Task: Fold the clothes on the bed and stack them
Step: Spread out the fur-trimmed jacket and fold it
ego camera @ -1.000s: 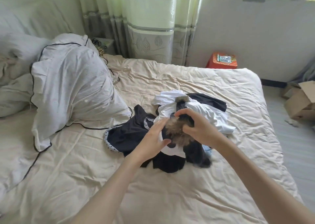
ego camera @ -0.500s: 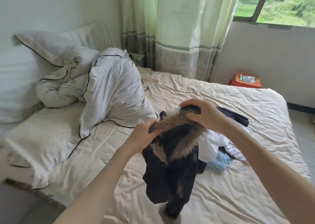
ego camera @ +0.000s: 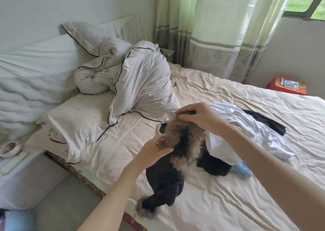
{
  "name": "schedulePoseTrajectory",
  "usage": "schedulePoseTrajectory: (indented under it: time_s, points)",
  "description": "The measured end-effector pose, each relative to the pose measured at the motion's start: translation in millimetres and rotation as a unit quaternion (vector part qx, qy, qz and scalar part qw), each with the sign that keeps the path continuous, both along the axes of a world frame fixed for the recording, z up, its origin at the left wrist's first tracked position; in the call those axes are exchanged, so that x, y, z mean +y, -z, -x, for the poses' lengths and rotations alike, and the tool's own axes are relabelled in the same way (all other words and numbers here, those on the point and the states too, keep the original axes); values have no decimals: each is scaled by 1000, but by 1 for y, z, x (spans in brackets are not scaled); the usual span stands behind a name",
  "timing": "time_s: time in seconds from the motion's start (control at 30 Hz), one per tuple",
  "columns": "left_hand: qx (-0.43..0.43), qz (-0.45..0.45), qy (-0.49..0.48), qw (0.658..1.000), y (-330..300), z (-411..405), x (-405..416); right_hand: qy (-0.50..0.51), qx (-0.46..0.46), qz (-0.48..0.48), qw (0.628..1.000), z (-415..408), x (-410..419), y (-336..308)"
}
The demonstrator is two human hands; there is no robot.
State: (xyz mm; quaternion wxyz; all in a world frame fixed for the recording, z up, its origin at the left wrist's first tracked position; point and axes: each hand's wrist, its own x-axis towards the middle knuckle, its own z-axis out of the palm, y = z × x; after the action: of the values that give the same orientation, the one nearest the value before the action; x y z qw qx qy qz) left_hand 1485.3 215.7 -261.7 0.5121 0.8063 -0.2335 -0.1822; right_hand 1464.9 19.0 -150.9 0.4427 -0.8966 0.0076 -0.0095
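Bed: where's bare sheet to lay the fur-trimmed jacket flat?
Bare sheet in front of the clothes pile, toward the foot edge; more beyond the pile toward the red box. Crowded: duvet and pillow at left, pile mid-bed.

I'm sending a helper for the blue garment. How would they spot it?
On the bed, find the clothes pile near its middle. The blue knit peeks out at the pile's near edge, under the white cloth; it alone is blue.
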Motion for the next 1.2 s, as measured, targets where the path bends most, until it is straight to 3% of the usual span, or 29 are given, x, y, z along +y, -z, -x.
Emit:
schedulePoseTrajectory:
  time_s: [0.1,0.2,0.27,0.37,0.47,0.6,0.67,0.77,0.9,1.1,1.2]
  points:
    - [-12,-19,-30,999,-3,8,0,27,3,-47,999,-1,8,4]
    - [7,34,-83,996,-6,17,-8,39,12,-139,989,-1,17,0]
    - [-17,43,-132,990,-6,20,-18,20,2,-151,988,-3,21,-3]
    - [-89,29,-207,974,-12,17,-23,-23,-33,-58,998,-6,20,-6]
    - [-137,10,-161,977,-16,8,-9,-19,-51,53,997,-8,5,2]
    - [-141,13,-107,984,-25,2,11,8,5,186,982,0,-18,31]
    - [-159,6,-94,983,-28,3,12,17,34,205,978,6,-21,47]
    - [-181,-28,-93,979,-24,8,16,41,65,133,988,12,-18,58]
    - [-149,-10,-73,986,-22,21,14,27,97,-66,993,19,-5,49]
    - [-204,18,-161,965,-22,38,-10,13,131,-286,949,22,23,47]
    - [-200,13,-190,961,-23,39,-9,39,123,-270,954,22,18,53]
